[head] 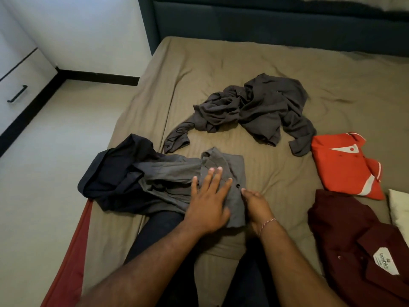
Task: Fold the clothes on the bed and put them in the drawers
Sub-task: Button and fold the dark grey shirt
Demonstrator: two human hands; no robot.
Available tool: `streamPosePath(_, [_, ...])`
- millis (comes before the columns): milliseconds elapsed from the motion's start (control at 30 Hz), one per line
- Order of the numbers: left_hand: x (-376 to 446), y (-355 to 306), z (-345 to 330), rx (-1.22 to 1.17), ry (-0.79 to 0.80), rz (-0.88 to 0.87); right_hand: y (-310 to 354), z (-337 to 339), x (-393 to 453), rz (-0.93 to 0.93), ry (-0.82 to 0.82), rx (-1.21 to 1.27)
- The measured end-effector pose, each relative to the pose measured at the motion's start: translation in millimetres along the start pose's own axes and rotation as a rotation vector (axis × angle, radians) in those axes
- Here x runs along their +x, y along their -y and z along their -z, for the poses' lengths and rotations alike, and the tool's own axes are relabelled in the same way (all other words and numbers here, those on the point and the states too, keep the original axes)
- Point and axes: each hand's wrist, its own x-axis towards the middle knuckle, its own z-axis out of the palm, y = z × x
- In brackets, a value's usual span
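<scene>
I'm pressing my left hand (208,202) flat, fingers spread, on the grey shirt (177,185) near the bed (221,63) foot edge, right hand (256,207) pinching its right edge, open sheet lying beyond.

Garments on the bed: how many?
5: grey shirt under both hands, navy garment left, crumpled grey shirt centre, folded red shirt right, maroon shirt near right. More could be hidden.
</scene>
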Motion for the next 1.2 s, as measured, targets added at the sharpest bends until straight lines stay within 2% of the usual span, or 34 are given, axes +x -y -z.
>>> streamPosePath(67, [6, 12, -9, -0.066, 0.283, 0.153, 3, -5, 4, -0.048, 0.034, 0.002])
streamPosePath(100, [7, 19, -11, -0.089, 0.369, 0.17, 3, -9, 6, -0.047, 0.039, -0.031])
streamPosePath(167, [8, 30, -13, -0.081, 0.392, 0.135, 5, -17, 6, -0.018, 0.058, -0.082])
streamPosePath(300, [7, 43, -2, 0.018, 0.146, 0.163, 20, -10, 10, 0.138, -0.022, -0.188])
streamPosePath(400, [7, 50, 7, 0.11, 0.042, 0.201, 41, 40, 22, 0.205, -0.15, -0.222])
streamPosePath(500, [8, 51, 5, 0.124, 0.034, 0.187, 67, 112, 27, 0.292, -0.33, -0.335])
streamPosePath(633, [9, 42, 0, -0.159, 0.154, 0.176, 90, 159, 17, 0.377, -0.512, -0.496])
streamPosePath(733, [8, 22, -4, -0.211, 0.091, 0.131, 96, 129, 1, 0.475, -0.549, -0.64])
streamPosePath(833, [10, 7, -3, -0.175, 0.031, 0.176, 85, 75, -20, 0.601, -0.472, -0.787])
streamPosePath(900, [11, 9, 4, -0.173, -0.019, 0.241, 72, 41, -32, 0.622, -0.338, -0.877])
streamPosePath(1000, [10, 29, 16, -0.12, -0.122, 0.309, 55, 9, -35, 0.524, -0.055, -0.938])
streamPosePath(1033, [11, 38, 20, -0.116, -0.149, 0.332, 50, 7, -35, 0.514, -0.031, -0.934])
streamPosePath(1067, [10, 47, 25, -0.14, -0.177, 0.351, 46, 9, -34, 0.537, -0.076, -0.911])
streamPosePath(1133, [7, 63, 37, -0.25, -0.279, 0.352, 40, 23, -26, 0.616, -0.301, -0.898])
streamPosePath(1167, [3, 69, 42, -0.304, -0.368, 0.324, 37, 33, -22, 0.601, -0.4, -0.909])
streamPosePath(1200, [-2, 74, 45, -0.312, -0.466, 0.302, 35, 42, -16, 0.508, -0.435, -0.878])
